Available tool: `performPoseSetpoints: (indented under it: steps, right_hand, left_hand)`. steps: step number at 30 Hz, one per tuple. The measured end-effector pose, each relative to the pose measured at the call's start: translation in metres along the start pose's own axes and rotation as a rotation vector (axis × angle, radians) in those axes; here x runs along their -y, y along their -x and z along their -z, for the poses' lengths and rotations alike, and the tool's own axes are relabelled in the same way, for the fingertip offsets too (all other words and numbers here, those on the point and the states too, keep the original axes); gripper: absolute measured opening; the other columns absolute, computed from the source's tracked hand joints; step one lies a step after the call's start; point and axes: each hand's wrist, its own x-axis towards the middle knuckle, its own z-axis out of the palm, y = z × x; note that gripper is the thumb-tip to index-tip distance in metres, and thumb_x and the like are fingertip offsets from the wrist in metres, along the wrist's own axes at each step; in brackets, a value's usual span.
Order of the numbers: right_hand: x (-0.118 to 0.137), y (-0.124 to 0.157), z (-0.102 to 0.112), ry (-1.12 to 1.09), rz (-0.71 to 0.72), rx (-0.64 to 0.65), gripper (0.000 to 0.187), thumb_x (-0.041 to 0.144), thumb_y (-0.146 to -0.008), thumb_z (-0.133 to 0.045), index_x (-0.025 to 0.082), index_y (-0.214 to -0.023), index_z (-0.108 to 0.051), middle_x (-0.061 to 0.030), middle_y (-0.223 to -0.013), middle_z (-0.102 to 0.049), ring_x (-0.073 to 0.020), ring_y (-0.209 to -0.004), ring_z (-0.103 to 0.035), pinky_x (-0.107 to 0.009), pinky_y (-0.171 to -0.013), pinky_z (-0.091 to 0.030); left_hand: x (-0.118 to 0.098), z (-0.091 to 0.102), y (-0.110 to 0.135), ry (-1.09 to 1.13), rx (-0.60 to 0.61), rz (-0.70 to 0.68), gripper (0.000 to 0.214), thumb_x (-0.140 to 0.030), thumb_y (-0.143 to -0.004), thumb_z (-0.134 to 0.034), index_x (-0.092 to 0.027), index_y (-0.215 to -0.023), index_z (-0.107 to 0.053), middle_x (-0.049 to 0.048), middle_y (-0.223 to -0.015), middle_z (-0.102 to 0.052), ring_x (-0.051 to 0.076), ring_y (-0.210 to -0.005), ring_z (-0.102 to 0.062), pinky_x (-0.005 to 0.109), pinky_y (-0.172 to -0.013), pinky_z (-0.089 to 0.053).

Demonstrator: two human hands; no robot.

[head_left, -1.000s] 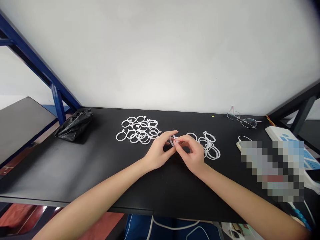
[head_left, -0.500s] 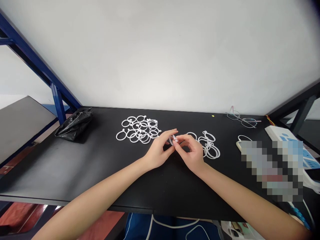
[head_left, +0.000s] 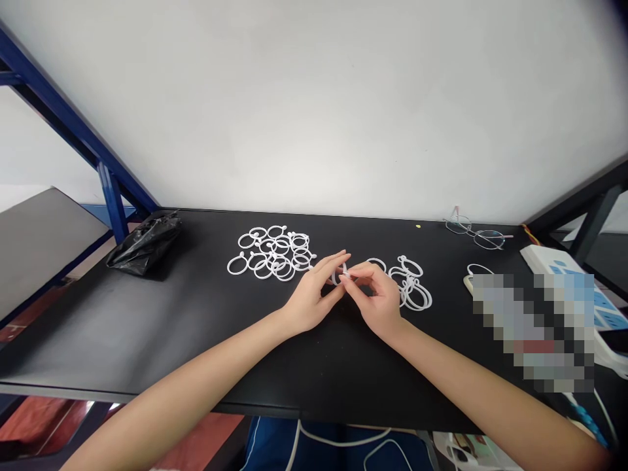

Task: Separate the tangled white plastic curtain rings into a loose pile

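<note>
Between my two hands, just above the black table, is a white curtain ring. My left hand grips it from the left, fingers curved over its far side and thumb below. My right hand pinches the ring's right side, where a small white part shows at the fingertips; its details are too small to make out. Several white rings with small knobs lie in a loose cluster left of my hands. Another overlapping group of white rings lies right beside my right hand, partly hidden by it.
A crumpled black plastic bag lies at the table's left end. Eyeglasses rest at the back right, near a white power strip and a blurred-out patch. Blue metal frame bars rise at left, and a white wall stands behind.
Both hands keep hold of the ring in nearly the same place. The small white part at my right fingertips has turned slightly and shows less. The ring groups have not moved.
</note>
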Motion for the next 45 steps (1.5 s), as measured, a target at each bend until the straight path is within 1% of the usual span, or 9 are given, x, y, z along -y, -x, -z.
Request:
performPoseSetpoints:
  steps: [3, 6, 14, 20, 23, 28, 34, 40, 45]
  right_hand:
    - [-0.001, 0.001, 0.0, -0.012, -0.011, -0.008, 0.009, 0.016, -0.085, -0.066, 0.023, -0.087, -0.06, -0.0005, -0.082, -0.063, -0.0146, -0.071, -0.065, -0.027, -0.059, -0.055]
    - [-0.001, 0.001, 0.0, -0.017, -0.018, -0.001, 0.011, 0.016, -0.085, -0.067, 0.023, -0.085, -0.058, 0.0003, -0.078, -0.063, -0.0148, -0.07, -0.065, -0.028, -0.059, -0.055]
    - [0.005, 0.0, 0.0, 0.017, -0.061, -0.014, 0.012, 0.024, -0.087, -0.065, 0.023, -0.081, -0.055, 0.0004, -0.074, -0.061, -0.0147, -0.066, -0.063, -0.029, -0.059, -0.054]
    - [0.007, 0.0, 0.002, -0.018, -0.078, -0.012, 0.013, 0.024, -0.09, -0.062, 0.022, -0.081, -0.053, 0.0013, -0.073, -0.059, -0.0132, -0.063, -0.062, -0.027, -0.058, -0.053]
    - [0.006, -0.001, 0.002, -0.051, -0.071, -0.012, 0.011, 0.023, -0.092, -0.059, 0.022, -0.083, -0.053, 0.0014, -0.074, -0.058, -0.0122, -0.063, -0.061, -0.026, -0.058, -0.052]
    - [0.003, 0.002, 0.002, -0.089, -0.098, -0.024, 0.01, 0.028, -0.095, -0.054, 0.022, -0.088, -0.051, 0.0012, -0.076, -0.057, -0.0122, -0.061, -0.061, -0.027, -0.058, -0.052]
    - [0.002, 0.003, 0.003, -0.029, -0.116, -0.031, 0.012, 0.032, -0.095, -0.054, 0.023, -0.087, -0.051, 0.0012, -0.076, -0.056, -0.0119, -0.06, -0.06, -0.025, -0.054, -0.05]
    - [0.005, 0.0, 0.004, 0.046, -0.14, 0.029, 0.022, 0.034, -0.098, -0.047, 0.022, -0.08, -0.05, 0.0028, -0.064, -0.053, -0.0104, -0.05, -0.051, -0.024, -0.048, -0.043]
    - [0.006, -0.003, 0.004, 0.087, -0.183, 0.099, 0.028, 0.037, -0.099, -0.043, 0.022, -0.076, -0.048, 0.0048, -0.057, -0.047, -0.0096, -0.044, -0.042, -0.024, -0.044, -0.035]
  left_hand:
    - [0.002, 0.0, -0.001, 0.002, -0.019, 0.032, 0.042, -0.017, -0.088, -0.056, -0.021, -0.13, -0.053, 0.0101, -0.122, -0.063, 0.016, -0.096, -0.063, 0.03, -0.079, -0.054]
    - [0.002, 0.0, -0.002, -0.006, -0.04, 0.077, 0.034, -0.02, -0.085, -0.062, -0.019, -0.118, -0.06, 0.0075, -0.11, -0.066, 0.015, -0.087, -0.062, 0.028, -0.075, -0.054]
    - [0.0, 0.004, -0.005, 0.186, -0.024, 0.242, 0.037, -0.031, -0.079, -0.072, -0.018, -0.112, -0.06, 0.0084, -0.114, -0.064, 0.016, -0.088, -0.062, 0.029, -0.074, -0.052]
    - [-0.001, 0.007, -0.006, 0.498, 0.127, 0.292, 0.038, -0.027, -0.076, -0.075, -0.017, -0.109, -0.061, 0.0073, -0.104, -0.064, 0.019, -0.093, -0.063, 0.033, -0.083, -0.052]
    - [-0.003, 0.01, -0.007, 0.599, 0.178, 0.323, 0.033, -0.027, -0.083, -0.066, -0.019, -0.115, -0.06, 0.0069, -0.108, -0.062, 0.019, -0.097, -0.061, 0.032, -0.083, -0.051]
    - [-0.008, 0.009, -0.005, 0.539, 0.232, 0.319, 0.033, -0.04, -0.094, -0.047, -0.021, -0.119, -0.058, 0.0079, -0.11, -0.06, 0.019, -0.099, -0.058, 0.032, -0.081, -0.051]
    - [-0.008, 0.002, -0.003, 0.356, 0.152, 0.216, 0.036, -0.047, -0.094, -0.047, -0.017, -0.11, -0.058, 0.0057, -0.095, -0.06, 0.015, -0.084, -0.055, 0.029, -0.075, -0.049]
    - [-0.002, 0.002, -0.005, 0.326, 0.084, 0.283, 0.034, -0.05, -0.092, -0.05, -0.017, -0.098, -0.057, 0.0031, -0.09, -0.059, 0.012, -0.073, -0.054, 0.028, -0.072, -0.049]
    - [0.002, 0.002, -0.005, 0.375, 0.104, 0.292, 0.041, -0.054, -0.096, -0.037, -0.017, -0.091, -0.055, 0.0023, -0.084, -0.056, 0.012, -0.071, -0.053, 0.029, -0.073, -0.048]
